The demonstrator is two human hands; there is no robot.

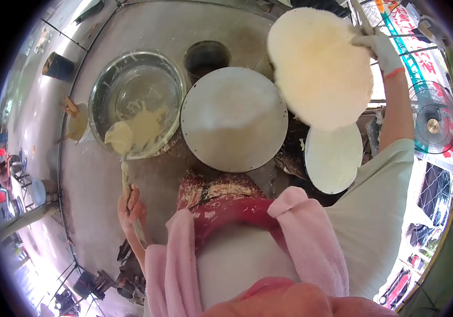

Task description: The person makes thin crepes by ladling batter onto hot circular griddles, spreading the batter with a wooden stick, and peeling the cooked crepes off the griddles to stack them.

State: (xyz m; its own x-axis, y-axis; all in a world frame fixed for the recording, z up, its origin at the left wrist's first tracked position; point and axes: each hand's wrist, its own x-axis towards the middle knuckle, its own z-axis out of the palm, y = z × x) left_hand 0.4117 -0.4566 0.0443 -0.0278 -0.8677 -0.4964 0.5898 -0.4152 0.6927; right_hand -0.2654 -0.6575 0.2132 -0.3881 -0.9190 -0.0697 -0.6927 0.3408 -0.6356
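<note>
My left hand point(132, 204) is wrapped around the long handle of a ladle point(118, 137). The ladle's batter-coated bowl rests in a wide metal basin point(98, 79) with pale yellow batter point(150, 127) at its bottom. Up at the right, my right hand point(377, 48), in a whitish glove with an orange cuff, grips the edge of a large, thin pancake point(321, 68). The pancake hangs spread out, above and partly over a pale round surface point(334, 161) whose kind I cannot tell. Between my hands lies a round, flat griddle point(234, 119) with a faint whitish film.
Behind the griddle stands a dark bucket point(205, 58). A small pale container point(77, 124) with sticks in it sits left of the basin. At the far right are a fan point(433, 124) and a printed banner point(409, 39). A pink towel point(311, 227) hangs over my shoulders.
</note>
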